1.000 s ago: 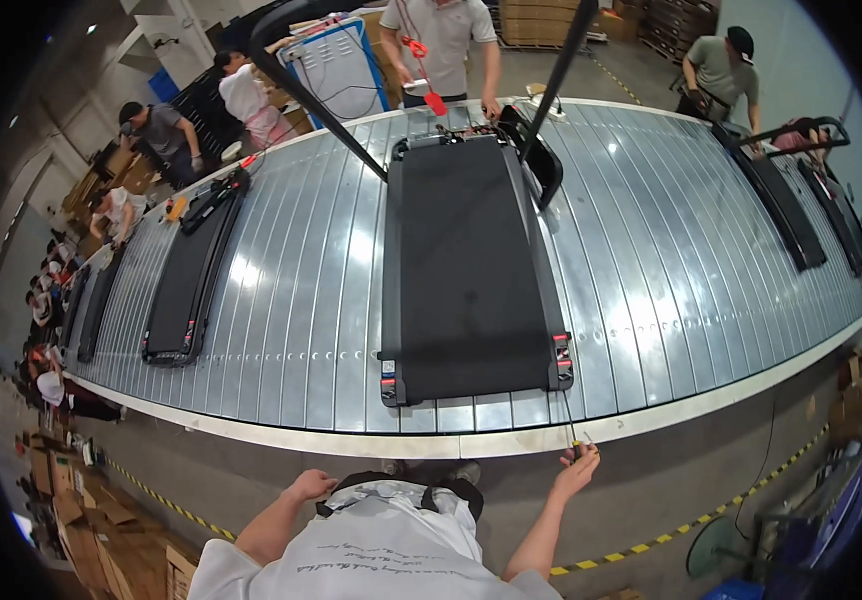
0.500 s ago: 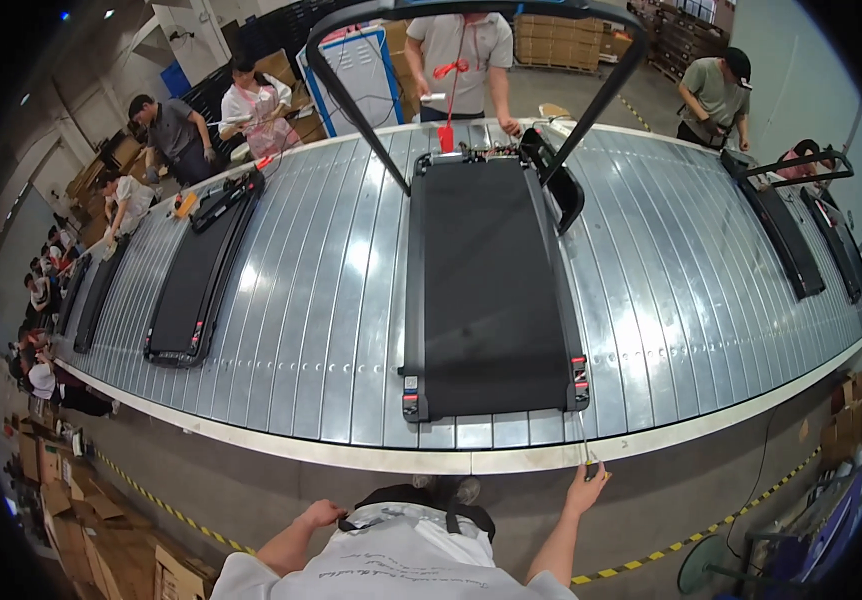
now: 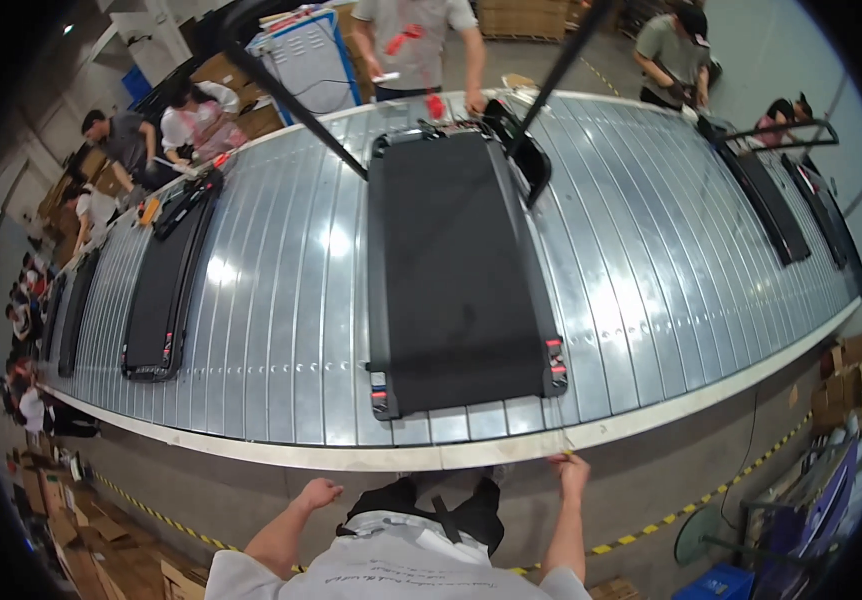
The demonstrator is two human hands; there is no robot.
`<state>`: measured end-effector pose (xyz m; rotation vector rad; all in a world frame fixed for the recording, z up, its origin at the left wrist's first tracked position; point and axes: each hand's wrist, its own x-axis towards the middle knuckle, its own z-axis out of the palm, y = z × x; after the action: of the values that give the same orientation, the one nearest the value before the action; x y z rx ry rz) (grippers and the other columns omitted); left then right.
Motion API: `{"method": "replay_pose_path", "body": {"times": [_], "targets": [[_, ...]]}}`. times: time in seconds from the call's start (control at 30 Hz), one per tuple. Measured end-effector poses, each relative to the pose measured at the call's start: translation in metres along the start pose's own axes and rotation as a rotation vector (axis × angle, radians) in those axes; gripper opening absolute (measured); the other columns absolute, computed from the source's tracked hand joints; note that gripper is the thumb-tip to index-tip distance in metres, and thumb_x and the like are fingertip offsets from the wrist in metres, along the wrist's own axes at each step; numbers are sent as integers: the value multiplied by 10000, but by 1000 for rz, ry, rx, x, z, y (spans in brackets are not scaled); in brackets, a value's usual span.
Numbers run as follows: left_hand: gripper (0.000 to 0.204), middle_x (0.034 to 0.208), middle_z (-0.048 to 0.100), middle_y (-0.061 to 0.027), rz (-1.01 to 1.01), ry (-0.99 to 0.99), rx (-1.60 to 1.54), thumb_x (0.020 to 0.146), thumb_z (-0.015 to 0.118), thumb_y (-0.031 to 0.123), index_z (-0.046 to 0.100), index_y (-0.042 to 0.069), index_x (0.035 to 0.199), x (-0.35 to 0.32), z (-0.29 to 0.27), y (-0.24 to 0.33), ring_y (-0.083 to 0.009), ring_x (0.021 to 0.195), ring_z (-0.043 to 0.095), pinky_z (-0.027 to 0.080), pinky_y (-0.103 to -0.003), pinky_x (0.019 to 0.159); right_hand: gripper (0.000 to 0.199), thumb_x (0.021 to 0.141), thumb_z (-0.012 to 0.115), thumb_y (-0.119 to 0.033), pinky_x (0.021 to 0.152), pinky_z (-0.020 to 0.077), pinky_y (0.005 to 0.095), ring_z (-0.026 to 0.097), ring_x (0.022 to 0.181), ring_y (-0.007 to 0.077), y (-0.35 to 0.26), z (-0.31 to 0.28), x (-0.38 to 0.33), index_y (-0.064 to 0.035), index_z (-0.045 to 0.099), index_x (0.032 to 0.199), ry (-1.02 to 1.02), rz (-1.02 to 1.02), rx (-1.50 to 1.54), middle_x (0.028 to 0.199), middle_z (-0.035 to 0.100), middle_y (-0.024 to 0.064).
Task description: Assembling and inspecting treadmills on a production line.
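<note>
A long black treadmill (image 3: 451,275) lies across the metal-slatted work table, its near end toward me. Just beyond the table's near edge, below the treadmill's right near corner, my right hand (image 3: 572,474) is closed on a thin metal-shafted tool (image 3: 565,436). Its shaft points up toward that corner; the fingers hide the handle, and I cannot tell whether the tip touches. My left hand (image 3: 320,492) hangs in front of the table edge, fingers curled in, touching nothing. Nothing shows in it.
The treadmill's upright frame (image 3: 296,105) rises at the far end, where a person (image 3: 416,50) stands with a hand near it. More treadmills lie left (image 3: 166,285) and right (image 3: 766,205). Cardboard boxes (image 3: 846,400) and a blue crate (image 3: 719,582) are on the floor.
The view has shifted, so the treadmill appears farther left and higher. My right hand stays near its right corner with the tool. My left hand is slightly higher, still curled.
</note>
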<state>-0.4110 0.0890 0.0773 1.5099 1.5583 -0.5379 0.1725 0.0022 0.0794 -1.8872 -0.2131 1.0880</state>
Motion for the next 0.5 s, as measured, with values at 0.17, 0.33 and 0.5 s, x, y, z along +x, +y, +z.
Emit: {"method": "replay_pose_path", "body": {"times": [0.17, 0.33, 0.5], "targets": [[422, 836, 679, -113, -9, -91, 137, 845, 538, 430, 686, 38, 894, 16, 32, 121, -243, 837, 641, 481, -345, 785, 451, 596, 433, 47, 808, 478, 437, 572, 855, 327, 22, -25, 29, 36, 499, 1042, -293, 279, 963, 912, 573, 187], [445, 1011, 636, -178, 164, -117, 262, 856, 501, 443, 673, 40, 934, -16, 54, 307, -329, 963, 594, 458, -376, 846, 389, 888, 484, -118, 711, 501, 353, 580, 782, 232, -43, -85, 10, -51, 411, 1264, 45, 113, 999, 930, 565, 144], [441, 934, 657, -158, 323, -55, 125, 863, 513, 441, 661, 36, 953, -26, 34, 363, -302, 895, 612, 465, -366, 812, 287, 970, 405, -206, 571, 490, 263, 559, 705, 138, -42, -77, 20, -94, 450, 1230, 205, -166, 520, 862, 558, 91]]}}
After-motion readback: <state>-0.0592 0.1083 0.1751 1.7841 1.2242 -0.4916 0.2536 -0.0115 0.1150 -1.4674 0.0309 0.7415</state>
